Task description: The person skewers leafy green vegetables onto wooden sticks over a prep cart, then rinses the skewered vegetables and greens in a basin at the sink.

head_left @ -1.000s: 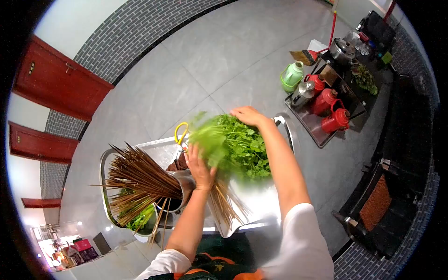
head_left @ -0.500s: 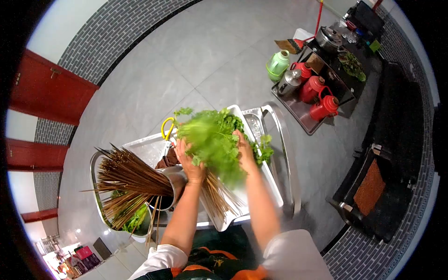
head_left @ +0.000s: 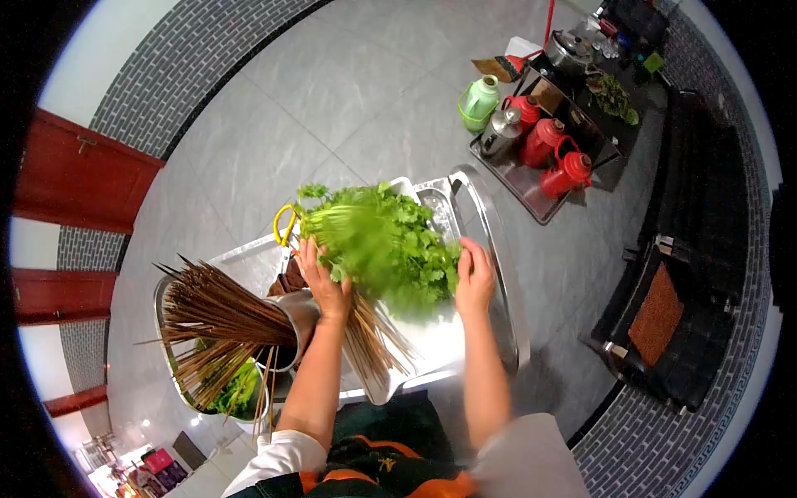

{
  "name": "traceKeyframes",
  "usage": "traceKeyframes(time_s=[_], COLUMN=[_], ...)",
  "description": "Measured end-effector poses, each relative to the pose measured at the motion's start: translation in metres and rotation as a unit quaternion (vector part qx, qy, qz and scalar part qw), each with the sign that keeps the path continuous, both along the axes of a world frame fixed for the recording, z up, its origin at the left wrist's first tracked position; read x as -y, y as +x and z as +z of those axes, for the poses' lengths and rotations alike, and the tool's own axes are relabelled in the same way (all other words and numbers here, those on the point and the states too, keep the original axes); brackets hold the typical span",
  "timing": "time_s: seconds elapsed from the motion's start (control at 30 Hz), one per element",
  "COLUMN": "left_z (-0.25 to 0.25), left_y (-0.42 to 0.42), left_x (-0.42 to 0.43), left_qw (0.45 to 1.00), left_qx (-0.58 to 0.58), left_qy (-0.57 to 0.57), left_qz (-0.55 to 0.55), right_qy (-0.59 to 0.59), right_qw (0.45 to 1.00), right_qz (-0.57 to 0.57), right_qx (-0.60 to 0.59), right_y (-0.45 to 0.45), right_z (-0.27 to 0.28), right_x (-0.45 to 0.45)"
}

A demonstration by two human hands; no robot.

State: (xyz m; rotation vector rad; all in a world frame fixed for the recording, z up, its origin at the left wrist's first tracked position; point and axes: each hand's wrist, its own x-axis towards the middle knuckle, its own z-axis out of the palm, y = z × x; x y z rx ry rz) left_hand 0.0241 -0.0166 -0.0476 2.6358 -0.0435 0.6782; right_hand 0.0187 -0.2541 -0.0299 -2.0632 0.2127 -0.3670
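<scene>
A leafy bunch of cilantro (head_left: 415, 249) lies over a white tray (head_left: 432, 347), part of it smeared by motion. My left hand (head_left: 326, 286) grips the bunch at its left side, with leaves between thumb and fingers. At the right edge of the leaves is my right hand (head_left: 475, 278), fingers up and slightly bent, holding nothing that I can see. Beside my left wrist, many thin brown skewers (head_left: 224, 307) fan out of a metal pot (head_left: 300, 319). More loose sticks (head_left: 374, 336) lie on the tray's left part. Yellow-handled scissors (head_left: 284, 224) rest past my left hand.
The tray sits on a metal cart with a rail (head_left: 506, 274). Greens (head_left: 237, 390) fill a container below the skewers. Red thermoses (head_left: 567, 174), a green thermos (head_left: 479, 104) and a lidded pot (head_left: 569, 51) stand farther right. A black chair (head_left: 664, 332) is at right.
My right hand has moved right, from within the leaves to their edge. My left hand stays at the left side of the bunch while the blurred leaves shift. The whole view has turned slightly.
</scene>
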Motion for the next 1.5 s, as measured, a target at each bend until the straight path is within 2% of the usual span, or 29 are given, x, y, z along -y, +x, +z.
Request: traceKeyframes(time_s=[0.03, 0.1, 0.13, 0.17, 0.23, 0.27, 0.3, 0.33, 0.37, 0.4, 0.43, 0.47, 0.53, 0.57, 0.63, 0.67, 0.7, 0.83, 0.87, 0.93, 1.07, 1.1, 1.13, 1.17, 1.2, 1.23, 1.3, 1.4, 1.5], left_z=[-0.001, -0.004, -0.005, -0.006, -0.005, -0.007, -0.009, -0.008, -0.008, -0.001, 0.002, 0.004, 0.004, 0.003, 0.004, 0.007, 0.01, 0.02, 0.013, 0.013, 0.018, 0.02, 0.022, 0.023, 0.018, 0.02, 0.028, 0.032, 0.03], left_y=[-0.001, 0.0, 0.001, 0.001, 0.001, 0.0, -0.001, -0.001, -0.003, -0.004, -0.006, -0.008, -0.007, -0.007, -0.006, -0.007, -0.009, -0.013, -0.013, -0.01, -0.01, -0.012, -0.012, -0.011, -0.011, -0.011, -0.014, -0.015, -0.022], left_x=[0.001, 0.0, -0.003, -0.004, 0.0, -0.003, -0.003, -0.004, -0.005, 0.0, 0.001, 0.001, 0.0, -0.001, 0.0, 0.001, 0.002, 0.006, 0.002, -0.001, 0.0, 0.0, 0.001, 0.0, -0.002, -0.001, 0.001, 0.001, -0.001], left_qw=[1.0, 1.0, 1.0, 1.0, 0.998, 1.0, 1.0, 1.0, 1.0, 1.0, 1.0, 1.0, 1.0, 1.0, 0.999, 1.0, 1.0, 1.0, 1.0, 0.999, 0.999, 0.999, 1.0, 1.0, 0.999, 0.999, 0.999, 0.998, 0.998], left_qx=[-0.003, -0.007, 0.001, 0.001, 0.001, 0.01, 0.009, 0.014, 0.018, -0.006, -0.007, -0.006, -0.002, 0.011, 0.026, 0.021, 0.014, 0.005, 0.012, 0.029, 0.015, 0.015, 0.007, -0.001, 0.022, 0.026, 0.003, 0.011, 0.009], left_qy=[-0.001, -0.023, -0.014, -0.013, -0.063, -0.006, -0.007, 0.001, 0.01, -0.009, -0.009, -0.008, -0.005, 0.007, 0.017, 0.012, 0.007, 0.0, -0.008, -0.013, -0.008, -0.009, -0.004, 0.001, 0.001, -0.003, -0.008, -0.012, -0.023], left_qz=[-0.003, 0.012, 0.002, -0.001, 0.018, 0.0, -0.004, -0.006, -0.006, 0.01, 0.009, 0.008, 0.007, -0.005, -0.016, -0.018, -0.018, -0.025, -0.027, -0.034, -0.033, -0.029, -0.029, -0.028, -0.038, -0.046, -0.048, -0.06, -0.058], right_qy=[-0.001, -0.15, 0.116, 0.118, -0.177, -0.208, -0.237, -0.269, -0.266, -0.108, 0.052, 0.053, 0.182, 0.184, 0.081, -0.056, -0.032, -0.067, -0.066, -0.215, -0.225, -0.241, -0.256, -0.257, -0.108, 0.044, 0.135, -0.033, -0.231], right_qw=[1.0, 0.986, 0.972, 0.972, 0.951, 0.951, 0.95, 0.924, 0.924, 0.959, 0.967, 0.967, 0.951, 0.95, 0.937, 0.991, 0.996, 0.997, 0.997, 0.97, 0.966, 0.954, 0.939, 0.938, 0.952, 0.937, 0.912, 0.928, 0.891], right_qz=[-0.003, 0.069, 0.109, 0.106, 0.133, 0.128, 0.123, 0.163, 0.163, 0.123, 0.08, 0.079, 0.004, 0.003, 0.096, 0.019, -0.031, 0.022, 0.025, 0.11, 0.096, 0.114, 0.133, 0.137, 0.116, 0.093, 0.061, 0.13, 0.184], right_qx=[-0.003, 0.014, -0.175, -0.175, -0.217, -0.19, -0.16, -0.218, -0.221, -0.233, -0.237, -0.238, -0.25, -0.251, -0.324, -0.121, -0.082, -0.016, -0.015, -0.041, -0.081, -0.136, -0.189, -0.186, -0.263, -0.333, -0.383, -0.348, -0.345], right_y=[0.004, 0.009, 0.0, -0.013, -0.045, -0.059, -0.072, -0.086, -0.096, -0.102, -0.108, -0.12, -0.128, -0.136, -0.12, -0.125, -0.113, -0.062, -0.066, -0.078, -0.095, -0.104, -0.102, -0.104, -0.098, -0.094, -0.105, -0.1, -0.074], right_z=[-0.006, -0.017, -0.009, -0.011, -0.015, -0.01, -0.005, -0.015, -0.024, -0.027, -0.03, -0.042, -0.043, -0.042, 0.032, 0.004, 0.013, -0.007, -0.016, -0.03, -0.049, -0.074, -0.072, -0.068, -0.027, -0.004, -0.015, 0.031, 0.064], right_x=[0.003, 0.006, 0.004, -0.003, -0.024, -0.034, -0.045, -0.055, -0.063, -0.068, -0.073, -0.078, -0.085, -0.076, -0.04, -0.038, -0.029, -0.012, -0.016, -0.033, -0.058, -0.069, -0.075, -0.075, -0.073, -0.072, -0.056, -0.017, 0.008])
